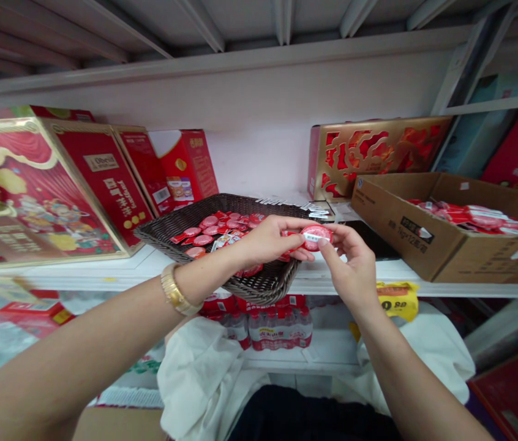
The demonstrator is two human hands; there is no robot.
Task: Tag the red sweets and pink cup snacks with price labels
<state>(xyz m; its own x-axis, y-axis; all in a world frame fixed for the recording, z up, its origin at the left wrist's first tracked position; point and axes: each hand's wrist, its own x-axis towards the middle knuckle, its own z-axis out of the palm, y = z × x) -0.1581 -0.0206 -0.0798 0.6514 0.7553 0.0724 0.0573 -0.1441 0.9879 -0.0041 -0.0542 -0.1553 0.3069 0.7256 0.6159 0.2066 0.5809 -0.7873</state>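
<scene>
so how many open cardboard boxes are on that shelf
1: the brown cardboard box stands on the white shelf at right, beside the wicker basket, holding red packets. Others may be hidden out of frame.

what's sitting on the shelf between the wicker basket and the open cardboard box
In the head view, small white price tags lie scattered on the shelf between the wicker basket and the cardboard box.

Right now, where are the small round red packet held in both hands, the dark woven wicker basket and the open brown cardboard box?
small round red packet [316,236], head view, its labelled face.
dark woven wicker basket [263,283], head view, its front wall.
open brown cardboard box [406,229], head view, its printed side.
</scene>
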